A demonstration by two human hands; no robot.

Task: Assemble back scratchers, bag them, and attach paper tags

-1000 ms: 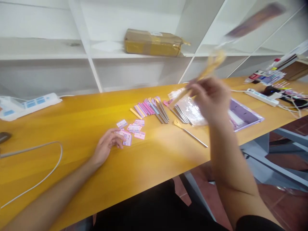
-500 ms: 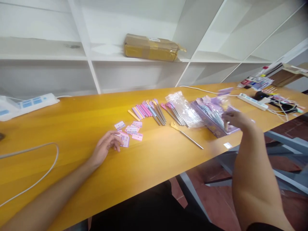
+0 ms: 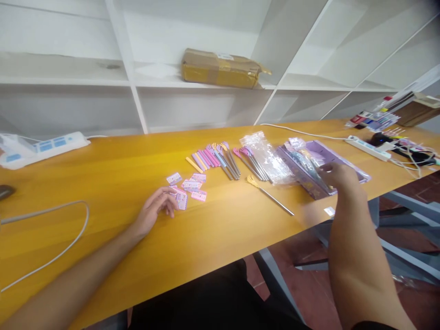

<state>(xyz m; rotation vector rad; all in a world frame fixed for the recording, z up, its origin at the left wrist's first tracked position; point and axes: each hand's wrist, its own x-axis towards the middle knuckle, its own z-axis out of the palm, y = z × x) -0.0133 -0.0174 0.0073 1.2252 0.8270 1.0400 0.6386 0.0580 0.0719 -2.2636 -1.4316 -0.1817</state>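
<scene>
Purple open box (image 3: 349, 160) lies under the right hand (image 3: 339, 176).

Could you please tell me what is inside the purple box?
Some plastic-wrapped items lie in the purple box. The right hand covers part of the interior, so whatever is beneath it cannot be seen.

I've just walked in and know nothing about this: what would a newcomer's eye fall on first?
Probably the row of pink, purple and yellow sticks in the middle of the table, just beyond a scatter of small pastel cards. A metal rod with a yellow pronged head lies apart, nearer the front. To its right sits an open purple box, while a brown taped package stands out on the white shelf behind.
</scene>
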